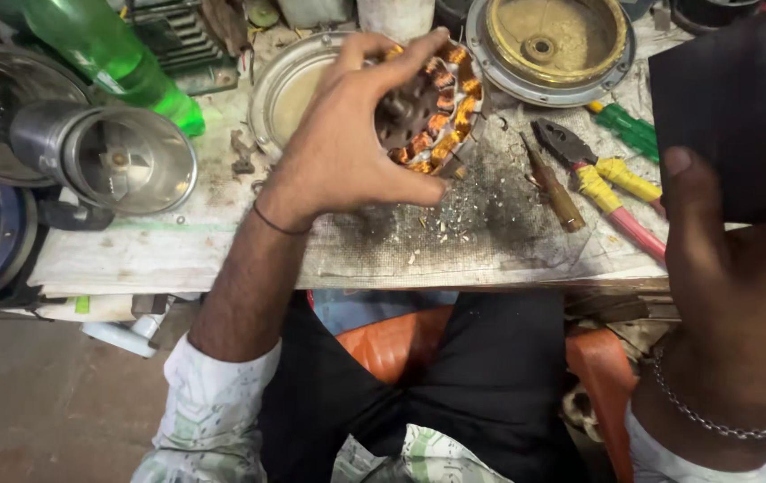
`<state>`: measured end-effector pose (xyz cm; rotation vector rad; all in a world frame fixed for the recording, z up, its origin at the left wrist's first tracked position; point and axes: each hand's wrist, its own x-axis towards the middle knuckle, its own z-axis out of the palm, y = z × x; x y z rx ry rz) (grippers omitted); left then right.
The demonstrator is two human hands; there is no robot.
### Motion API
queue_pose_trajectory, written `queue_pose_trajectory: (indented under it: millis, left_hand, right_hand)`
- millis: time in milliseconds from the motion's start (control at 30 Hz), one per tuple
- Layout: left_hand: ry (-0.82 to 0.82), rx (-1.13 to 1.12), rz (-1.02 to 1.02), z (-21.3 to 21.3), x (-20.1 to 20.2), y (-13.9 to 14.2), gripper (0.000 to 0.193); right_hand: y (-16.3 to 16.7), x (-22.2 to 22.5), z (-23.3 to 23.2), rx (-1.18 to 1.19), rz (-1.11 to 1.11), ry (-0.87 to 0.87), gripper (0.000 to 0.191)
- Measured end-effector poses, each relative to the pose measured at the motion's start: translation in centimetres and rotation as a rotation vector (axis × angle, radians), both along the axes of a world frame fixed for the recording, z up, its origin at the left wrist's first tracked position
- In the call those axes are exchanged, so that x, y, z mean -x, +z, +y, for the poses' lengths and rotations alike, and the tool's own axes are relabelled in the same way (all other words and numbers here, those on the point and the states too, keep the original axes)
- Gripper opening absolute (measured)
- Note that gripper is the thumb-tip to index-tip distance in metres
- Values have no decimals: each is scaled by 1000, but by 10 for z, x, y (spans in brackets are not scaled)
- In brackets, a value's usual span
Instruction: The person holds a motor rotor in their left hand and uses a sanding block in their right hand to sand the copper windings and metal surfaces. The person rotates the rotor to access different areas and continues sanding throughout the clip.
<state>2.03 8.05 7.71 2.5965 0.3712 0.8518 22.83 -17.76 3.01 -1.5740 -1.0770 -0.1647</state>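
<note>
My left hand (351,143) grips a round motor stator (432,112) with orange copper windings, held tilted above the dirty workbench (177,250). My right hand (740,268) is raised near the camera at the right and holds a flat dark sheet (723,112) between thumb and fingers. White scraps lie scattered on the bench just under the stator.
Pliers (597,174) with yellow and red grips, a brown-handled tool (553,188) and a green screwdriver (629,125) lie at the right. Two round metal motor covers (289,85) (548,45) sit behind. A steel mixer jar (119,161) and a green bottle (110,54) are at the left.
</note>
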Motion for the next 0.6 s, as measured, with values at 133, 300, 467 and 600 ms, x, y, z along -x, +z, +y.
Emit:
queue_pose_trajectory:
  millis: [133,300,467,600]
  left_hand:
    - [-66,86,-84,-7,11,0,107]
    - [-86,27,-184,-1,26,3,101]
    - [-138,62,-212,0,34,5,103]
    - [-138,103,-223,-4,43,4,105]
  right_hand:
    - [6,8,5,-55,8,-8,33]
    - [20,14,11,29,155,-74,40]
    - [32,3,30,340,-487,-68,30]
    - [32,-2,48,477,-585,-168,34]
